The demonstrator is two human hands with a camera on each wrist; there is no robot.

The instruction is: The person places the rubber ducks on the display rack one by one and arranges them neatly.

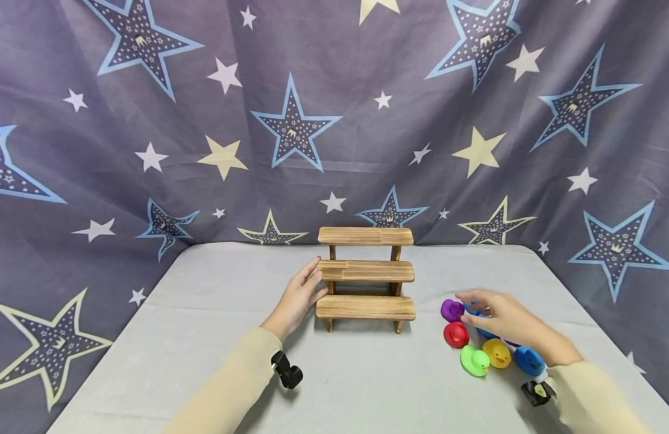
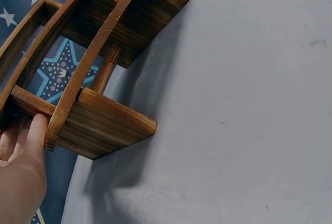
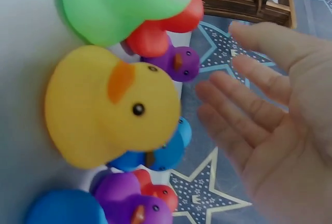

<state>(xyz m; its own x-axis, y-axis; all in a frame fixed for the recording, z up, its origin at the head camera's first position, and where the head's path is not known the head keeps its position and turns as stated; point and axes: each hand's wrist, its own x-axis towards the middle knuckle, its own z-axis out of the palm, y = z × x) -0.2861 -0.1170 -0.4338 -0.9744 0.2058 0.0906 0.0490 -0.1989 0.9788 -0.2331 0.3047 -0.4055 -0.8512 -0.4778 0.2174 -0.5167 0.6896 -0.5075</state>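
Head view puts the wooden stand [image 1: 365, 307] at the middle of the frame, upright on the worktop [image 1: 361, 386], its three planks rising in steps toward the back. The planks' long axis runs left to right across the frame, and the lowest one faces the bottom edge.

The left hand [image 1: 298, 299] touches the stand's left end near the middle plank; its fingers are nearly straight, so its grip rests against the wood rather than closing round it, probably to steady the stand.

Right of centre, toy ducks sit bunched together, which seems to keep them all within reach of one arm. The right hand [image 1: 510, 316] hangs over the bunch, grip wide and loose, thumb apart from the fingers, with nothing held.

At the bunch's left edge sit a purple duck [image 1: 451, 310] and, just below, a red duck [image 1: 456, 334]; which way they point is hard to tell. The green duck [image 1: 474, 360] lies with its long axis slanting from upper left to lower right, bill at the lower-right end. The yellow duck [image 1: 496, 353] points its bill toward the bottom of the frame. A blue duck [image 1: 528, 360] sits by the right wrist.
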